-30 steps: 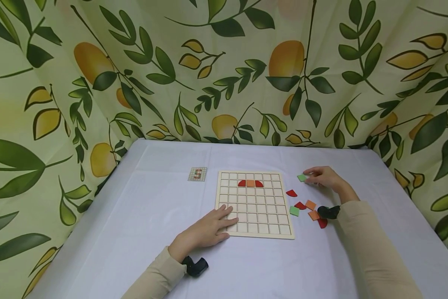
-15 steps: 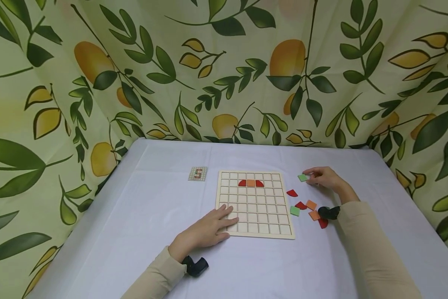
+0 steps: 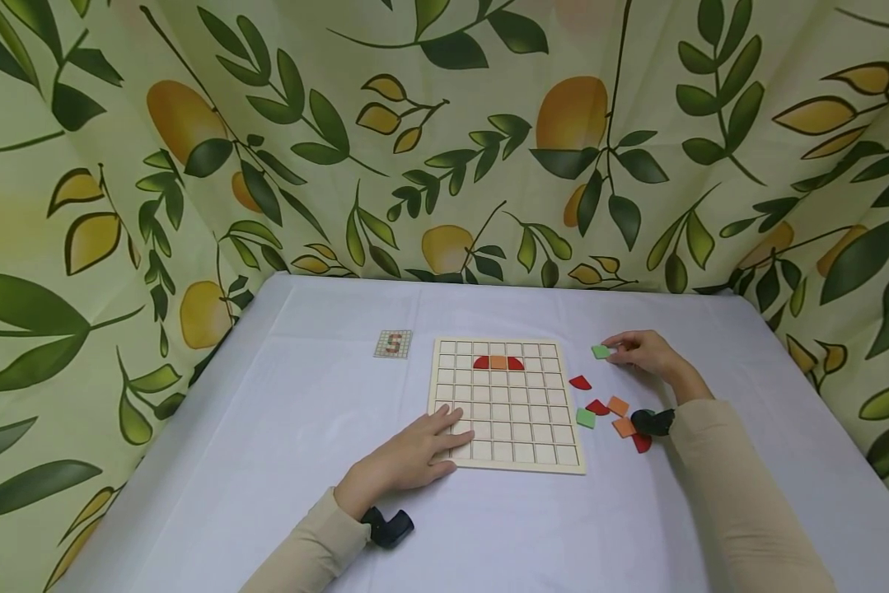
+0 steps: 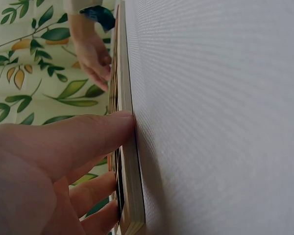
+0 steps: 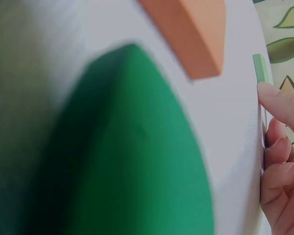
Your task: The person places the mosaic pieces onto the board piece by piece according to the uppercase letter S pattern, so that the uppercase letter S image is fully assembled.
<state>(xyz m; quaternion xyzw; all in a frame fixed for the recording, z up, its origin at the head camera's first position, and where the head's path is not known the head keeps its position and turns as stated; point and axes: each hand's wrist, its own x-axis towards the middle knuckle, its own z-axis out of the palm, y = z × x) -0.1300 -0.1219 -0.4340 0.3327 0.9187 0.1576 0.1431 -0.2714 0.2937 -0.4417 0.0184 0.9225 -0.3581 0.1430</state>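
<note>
A pale wooden grid board (image 3: 507, 408) lies on the white table. Near its top, an orange square tile (image 3: 498, 362) sits between two red quarter-round tiles, the left one (image 3: 481, 362) and the right one (image 3: 515, 363). My left hand (image 3: 414, 449) rests on the board's lower left corner with fingers spread; in the left wrist view its thumb (image 4: 103, 129) presses the edge. Right of the board, my right hand (image 3: 646, 352) pinches a green square tile (image 3: 600, 352) at its fingertips. The thumb meets that tile's end in the right wrist view; the index finger is mostly hidden there.
Between board and right forearm lie a green square tile (image 3: 586, 418), orange squares (image 3: 618, 406) and red quarter-rounds (image 3: 581, 382). A small pattern card (image 3: 393, 344) lies left of the board. A blurred dark green shape (image 5: 137, 147) fills much of the right wrist view.
</note>
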